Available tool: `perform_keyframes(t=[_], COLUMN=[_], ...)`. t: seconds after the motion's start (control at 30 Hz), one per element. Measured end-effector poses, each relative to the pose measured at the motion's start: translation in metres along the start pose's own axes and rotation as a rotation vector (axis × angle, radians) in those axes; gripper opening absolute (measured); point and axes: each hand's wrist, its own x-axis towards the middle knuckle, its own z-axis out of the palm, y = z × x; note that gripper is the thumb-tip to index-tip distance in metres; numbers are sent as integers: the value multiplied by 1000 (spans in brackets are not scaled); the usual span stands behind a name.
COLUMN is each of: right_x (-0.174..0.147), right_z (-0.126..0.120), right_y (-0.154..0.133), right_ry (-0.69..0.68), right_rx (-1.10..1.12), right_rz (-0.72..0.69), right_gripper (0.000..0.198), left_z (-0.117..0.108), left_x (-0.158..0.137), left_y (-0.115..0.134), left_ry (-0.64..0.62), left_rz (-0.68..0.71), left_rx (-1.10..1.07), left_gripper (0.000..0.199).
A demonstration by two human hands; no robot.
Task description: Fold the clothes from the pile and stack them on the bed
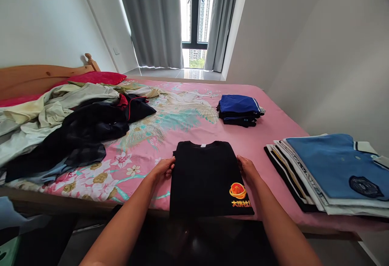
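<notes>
- Bed (282, 116), pink floral sheet (173, 136); grey curtains (154, 22) beyond
- Black T-shirt (203, 176): orange emblem (237, 191), yellow characters (241, 204) beginning 大
- Left hand (164, 168), right hand (247, 168) gripping its sides

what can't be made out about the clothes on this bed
Head view:
Black T-shirt: underside, hidden by its own front.
Blue shirt: right side, cut off by the picture's right edge.
Its badge: lettering, too small to read.
Clothes heap: left end, cut off by the left edge.
</notes>
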Motion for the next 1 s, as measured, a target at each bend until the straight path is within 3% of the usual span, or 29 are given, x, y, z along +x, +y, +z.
perform_keyframes(t=[0.23, 0.37, 0.6, 0.7, 0.87, 1.0], right_x=[14, 19, 15, 17, 24, 28], right_z=[-2, -1, 4, 4, 2, 4], right_y=[-1, -1, 2, 4, 2, 0], right_ry=[-95, -115, -60, -42, -36, -42], right_rx=[-5, -5, 77, 85, 18, -23], right_rz=[20, 54, -32, -46, 17, -94], right_gripper=[22, 22, 23, 24, 32, 29], left_z=[-6, -2, 12, 11, -2, -10], left_x=[20, 27, 13, 9, 22, 37], left_y=[6, 8, -9, -14, -1, 8], left_ry=[-25, 27, 274, 335, 216, 156], left_rz=[-150, -193, 71, 110, -22, -109], left_rx=[-10, 1, -90, -112, -136, -166], left_gripper=[49, 50, 46, 42, 42, 39])
